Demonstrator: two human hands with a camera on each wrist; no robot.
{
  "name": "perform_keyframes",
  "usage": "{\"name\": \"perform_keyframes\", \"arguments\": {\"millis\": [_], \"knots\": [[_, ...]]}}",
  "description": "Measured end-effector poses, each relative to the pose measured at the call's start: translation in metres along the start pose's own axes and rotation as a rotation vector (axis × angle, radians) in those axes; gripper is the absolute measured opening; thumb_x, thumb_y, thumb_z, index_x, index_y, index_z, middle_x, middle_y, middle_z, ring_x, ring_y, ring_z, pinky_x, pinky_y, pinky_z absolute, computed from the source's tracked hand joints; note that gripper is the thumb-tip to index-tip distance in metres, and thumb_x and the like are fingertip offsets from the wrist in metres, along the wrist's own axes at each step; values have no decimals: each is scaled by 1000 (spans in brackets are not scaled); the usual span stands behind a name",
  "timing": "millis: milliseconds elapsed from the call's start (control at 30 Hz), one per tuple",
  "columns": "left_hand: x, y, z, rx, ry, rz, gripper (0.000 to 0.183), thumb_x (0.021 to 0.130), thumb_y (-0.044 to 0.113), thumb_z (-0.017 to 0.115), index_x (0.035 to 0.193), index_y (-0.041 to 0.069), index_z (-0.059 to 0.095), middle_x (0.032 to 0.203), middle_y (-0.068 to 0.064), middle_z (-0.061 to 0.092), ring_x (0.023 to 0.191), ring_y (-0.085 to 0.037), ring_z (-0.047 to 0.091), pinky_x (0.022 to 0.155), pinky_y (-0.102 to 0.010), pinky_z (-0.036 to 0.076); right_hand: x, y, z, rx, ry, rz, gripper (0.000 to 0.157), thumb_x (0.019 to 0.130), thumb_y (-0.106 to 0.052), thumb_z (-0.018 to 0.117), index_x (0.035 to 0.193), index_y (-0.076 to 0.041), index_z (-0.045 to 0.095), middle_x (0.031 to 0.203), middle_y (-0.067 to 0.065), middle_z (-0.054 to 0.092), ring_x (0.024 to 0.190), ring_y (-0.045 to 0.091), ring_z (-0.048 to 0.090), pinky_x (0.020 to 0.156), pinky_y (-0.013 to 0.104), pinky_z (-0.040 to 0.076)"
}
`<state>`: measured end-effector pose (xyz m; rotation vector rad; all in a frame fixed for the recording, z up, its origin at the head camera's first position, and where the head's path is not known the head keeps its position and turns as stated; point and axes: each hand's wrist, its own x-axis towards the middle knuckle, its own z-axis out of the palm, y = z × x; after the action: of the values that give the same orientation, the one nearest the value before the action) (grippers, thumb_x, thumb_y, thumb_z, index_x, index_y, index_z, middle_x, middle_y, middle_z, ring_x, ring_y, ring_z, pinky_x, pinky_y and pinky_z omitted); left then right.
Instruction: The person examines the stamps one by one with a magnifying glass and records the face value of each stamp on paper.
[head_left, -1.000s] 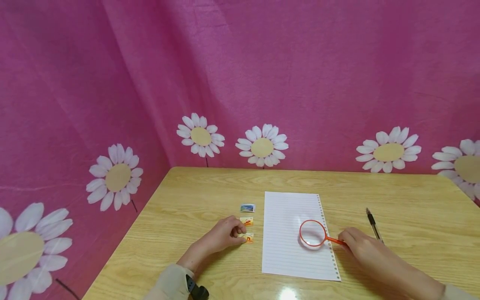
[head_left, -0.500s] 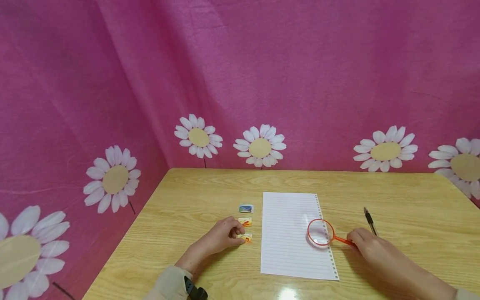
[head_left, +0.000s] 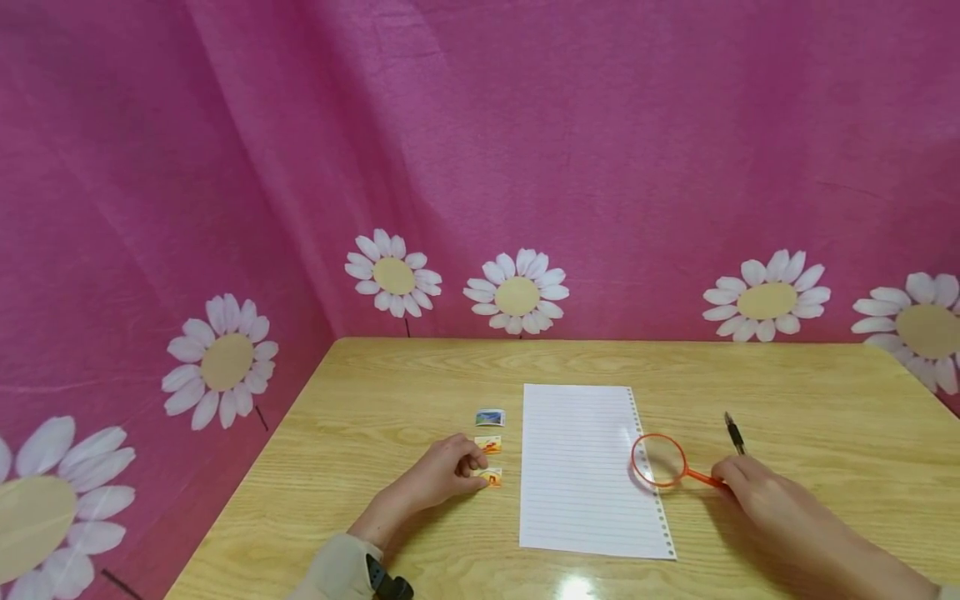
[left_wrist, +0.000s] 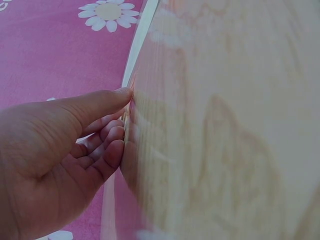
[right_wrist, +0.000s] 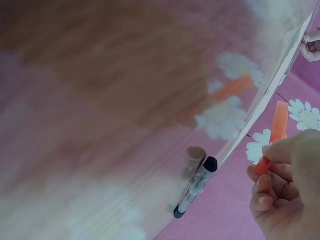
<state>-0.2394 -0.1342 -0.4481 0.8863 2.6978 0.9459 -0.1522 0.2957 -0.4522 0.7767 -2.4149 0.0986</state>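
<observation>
My right hand (head_left: 772,496) pinches the orange handle of a magnifying glass (head_left: 660,460), whose round lens hovers over the punched right edge of a lined paper sheet (head_left: 577,492). The right wrist view shows thumb and fingers on that handle (right_wrist: 278,127). My left hand (head_left: 435,477) rests on the table with loosely bent fingers, its thumb tip at the lowest stamp-like picture (head_left: 492,477). Its fingers partly cover the middle yellow-orange picture (head_left: 490,444). Above these lies a blue-green picture (head_left: 491,417). In the left wrist view, thumb and fingertips (left_wrist: 116,145) touch the tabletop.
A black-capped clear pen (head_left: 735,433) lies right of the sheet, its lower part behind my right hand. The wooden table (head_left: 397,375) ends at a pink curtain (head_left: 600,150) with white flowers. A dark watch (head_left: 388,579) is on my left wrist.
My right hand has carried the magnifying glass rightward, from over the sheet to its right edge, covering more of the pen. My left hand stays by the small pictures.
</observation>
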Motion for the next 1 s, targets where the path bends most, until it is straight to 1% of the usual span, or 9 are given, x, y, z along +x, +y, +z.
{"name": "perform_keyframes", "arguments": {"millis": [100,133,200,233,300,367,433,700,1000], "knots": [[-1,0,0,-4,1,7,14,86,11,74,94,7,64,87,0,53,76,-5,46,68,-16,42,-3,1,-3,1,-35,37,18,98,-31,57,93,-13,60,87,-8,55,76,5,52,61,20,51],[-1,0,0,-6,1,11,14,86,11,74,95,7,64,87,0,53,76,-5,47,68,-16,42,-4,1,-5,2,-49,50,14,94,-26,64,94,-13,60,88,-7,56,77,6,53,62,22,53],[-1,0,0,-10,1,20,14,86,11,74,95,7,64,87,-1,53,76,-5,46,68,-16,42,-6,2,-7,5,-59,66,16,92,-27,66,95,-13,61,89,-7,57,77,6,55,63,23,54],[-1,1,0,-10,0,21,14,86,11,74,95,7,64,87,-1,54,76,-5,46,68,-16,42,-6,2,-7,3,-55,67,21,96,-34,61,95,-13,61,88,-6,57,77,6,55,62,22,53],[-1,0,0,-9,-1,26,14,86,11,74,94,7,64,87,-1,54,76,-5,47,68,-17,43,-7,4,-7,5,-28,57,40,102,-46,41,93,-12,61,88,-6,57,77,7,55,62,20,52],[-1,1,0,-7,-3,15,14,86,12,74,94,8,64,87,0,53,76,-5,46,68,-17,42,-8,6,-7,-1,3,43,59,101,-53,20,91,-12,61,86,-7,56,76,6,54,61,17,49],[-1,1,0,-5,-5,-2,14,86,12,74,95,8,64,87,1,52,76,-5,46,68,-17,42,-8,8,-7,-4,24,31,64,101,-53,14,90,-11,61,85,-6,56,75,6,54,60,18,48],[0,0,1,8,-2,2,13,86,11,74,94,8,65,86,2,52,75,-5,45,68,-17,41,-10,12,-7,-1,29,26,64,102,-51,13,89,-11,60,83,-8,54,74,5,52,59,19,46],[1,0,1,7,-4,-6,12,86,12,74,93,9,64,86,1,52,74,-4,45,67,-17,41,-7,16,-2,-1,102,16,64,103,-49,11,86,-9,59,80,-6,55,70,7,51,58,18,44]]}}
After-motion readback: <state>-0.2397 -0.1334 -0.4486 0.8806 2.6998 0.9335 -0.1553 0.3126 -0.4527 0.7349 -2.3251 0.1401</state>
